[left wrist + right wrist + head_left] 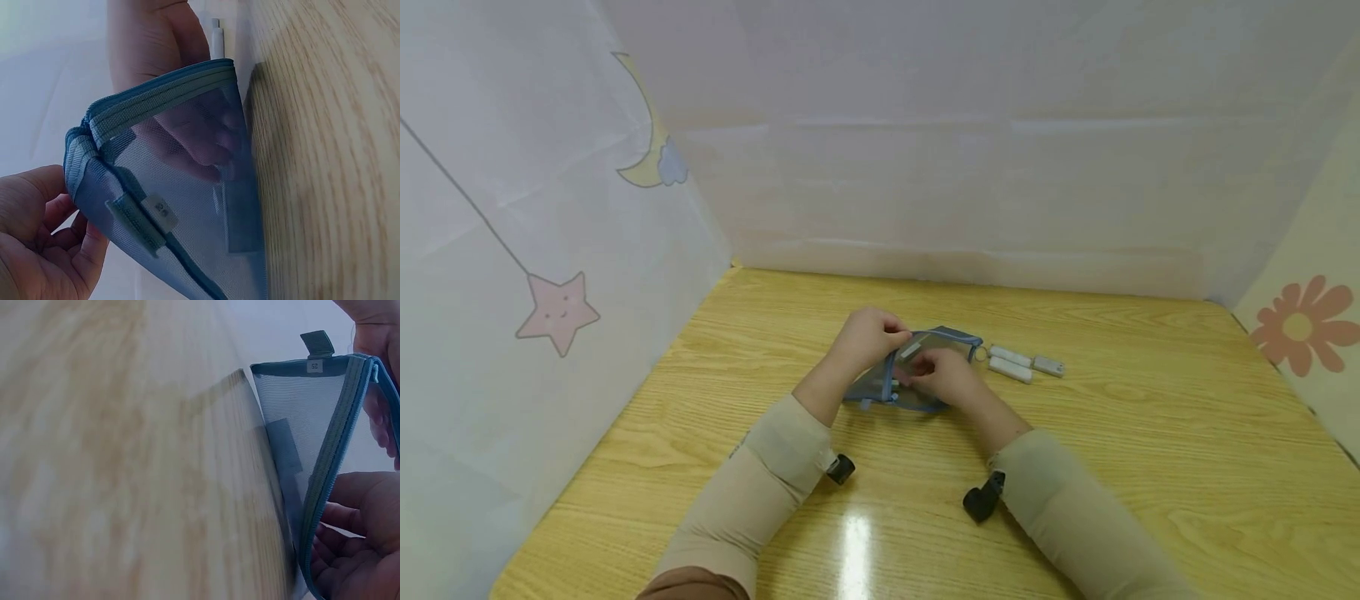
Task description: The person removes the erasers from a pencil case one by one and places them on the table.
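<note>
A blue mesh zip pouch (868, 386) stands with its mouth spread on the table. My left hand (867, 337) pinches its top edge by the zip, seen also in the left wrist view with the zip tape between thumb and fingers. Through the opening reaches my right hand (951, 375), its fingers bent inside the pouch; the mesh and edge partly hide the fingertips, so whether they hold anything is unclear. A flat rectangular piece (284, 447) shows through the mesh at the bottom. A small tag (160, 214) is sewn near the zip end.
Right of the pouch lie two white stick-like pieces (1011, 368) and a small grey one (1048, 366). A ring (981, 354) is at the pouch's right corner. Printed fabric walls (880, 192) border the wooden table (1150, 433) at back and sides.
</note>
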`<state>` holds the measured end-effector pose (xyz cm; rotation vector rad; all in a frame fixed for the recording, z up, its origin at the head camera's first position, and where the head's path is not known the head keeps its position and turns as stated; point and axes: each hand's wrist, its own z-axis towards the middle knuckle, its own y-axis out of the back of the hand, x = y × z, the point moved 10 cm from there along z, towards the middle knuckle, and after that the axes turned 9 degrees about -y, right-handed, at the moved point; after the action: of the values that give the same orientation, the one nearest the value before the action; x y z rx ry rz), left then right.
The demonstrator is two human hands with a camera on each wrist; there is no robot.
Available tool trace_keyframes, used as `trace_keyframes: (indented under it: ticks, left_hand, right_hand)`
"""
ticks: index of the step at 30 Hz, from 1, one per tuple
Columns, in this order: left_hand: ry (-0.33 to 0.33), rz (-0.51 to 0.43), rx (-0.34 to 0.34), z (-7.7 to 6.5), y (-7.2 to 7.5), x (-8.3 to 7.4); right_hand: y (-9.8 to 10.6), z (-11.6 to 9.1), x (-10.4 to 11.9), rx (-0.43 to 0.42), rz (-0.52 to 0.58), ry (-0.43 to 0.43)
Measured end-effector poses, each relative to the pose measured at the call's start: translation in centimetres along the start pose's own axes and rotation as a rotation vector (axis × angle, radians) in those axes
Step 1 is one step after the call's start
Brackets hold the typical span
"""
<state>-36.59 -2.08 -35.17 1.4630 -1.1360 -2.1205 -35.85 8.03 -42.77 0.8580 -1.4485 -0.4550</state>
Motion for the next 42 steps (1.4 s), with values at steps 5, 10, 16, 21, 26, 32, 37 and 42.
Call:
trace_keyframes:
  ticks: [5,10,16,21,26,32,37,42]
  left_hand:
    - [0.005,-0.004,-0.008,0.0,0.0,0.1]
    - [0.017,-0.017,-0.011,-0.1,-0.1,0.2]
    - [0.023,-0.031,-0.012,-0.1,-0.1,0.3]
    - [0.016,-0.039,-0.012,-0.1,-0.2,0.3]
    - [0.012,-0.037,-0.012,-0.2,-0.1,0.3]
    - [0.017,-0.011,-0.008,-0.2,0.0,0.3]
    - [0.02,-0.004,-0.002,-0.1,-0.1,0.3]
    - [0.017,0.002,0.006,0.0,-0.2,0.3]
  right_hand:
    - [-0.6,0.3,0.0,0.023,-0.025,-0.012]
    - [-0.9,0.6,0.2,0.013,-0.069,0.005]
    - [-1.0,0.6,0.4,0.022,-0.111,-0.026]
    - [-1.2,0.9,0.3,0.006,-0.141,-0.026]
    - [-1.1,0.8,0.4,-0.01,-0.141,-0.014]
    - [-0.7,0.6,0.4,-0.025,-0.123,-0.005]
    - [-0.6,0.4,0.6,-0.023,-0.1,0.026]
    - [-0.1,0.0,0.8,-0.017,-0.049,0.053]
